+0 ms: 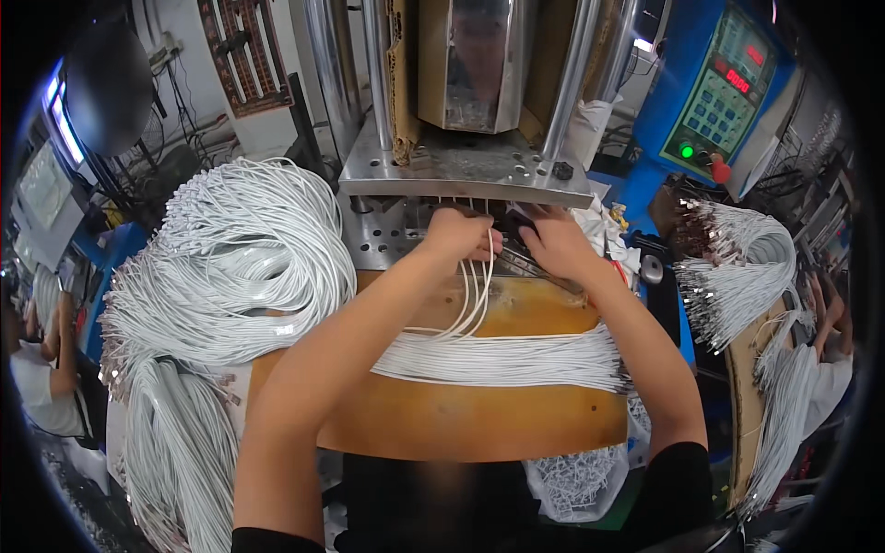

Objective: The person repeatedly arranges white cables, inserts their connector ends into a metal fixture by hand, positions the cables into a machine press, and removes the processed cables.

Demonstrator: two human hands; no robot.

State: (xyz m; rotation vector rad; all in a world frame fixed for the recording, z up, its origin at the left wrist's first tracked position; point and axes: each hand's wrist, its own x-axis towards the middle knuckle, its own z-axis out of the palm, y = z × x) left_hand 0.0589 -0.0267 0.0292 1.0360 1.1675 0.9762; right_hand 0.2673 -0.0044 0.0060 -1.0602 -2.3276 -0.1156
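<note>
My left hand (458, 235) is closed around a few white cables (476, 300) at the front of a press. Their loose ends loop down toward the wooden board below. My right hand (556, 241) reaches in under the press's upper plate (466, 182), fingers bent at a dark part I cannot make out. Between and below the hands lies a metal mould bar (525, 263), slanting down to the right. A flat bundle of white cables (502, 359) stretches across the brown board (475, 419), with connector ends at its right.
Large coils of white cable (253, 249) are heaped at left; another bundle (737, 263) sits at right. A blue control box (714, 92) with lit red digits stands at upper right. A clear bag of small white parts (576, 484) is below the board. Other people work at both sides.
</note>
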